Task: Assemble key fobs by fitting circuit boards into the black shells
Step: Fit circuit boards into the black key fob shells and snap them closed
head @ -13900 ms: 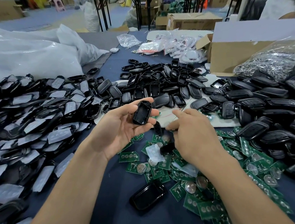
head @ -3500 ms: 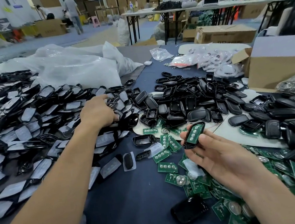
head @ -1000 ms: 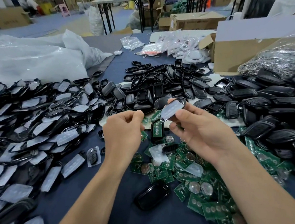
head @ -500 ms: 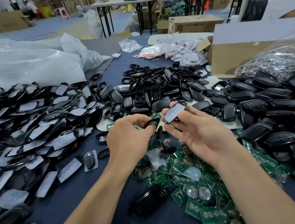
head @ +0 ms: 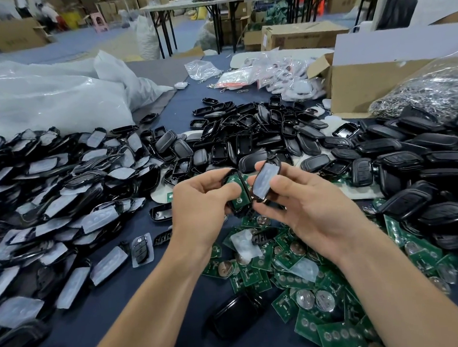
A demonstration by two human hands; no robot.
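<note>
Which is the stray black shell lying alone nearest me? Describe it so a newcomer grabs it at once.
Start at the dark blue table and find the heap of green circuit boards on its near right side. At that heap's left edge lies one glossy black shell. Unlike the piled shells, it lies alone, smooth face up, closest to the person.

Bright diffuse light, faint shadows; sharp around the left hand (head: 198, 211), blurred far beyond it, edges bowed.
</note>
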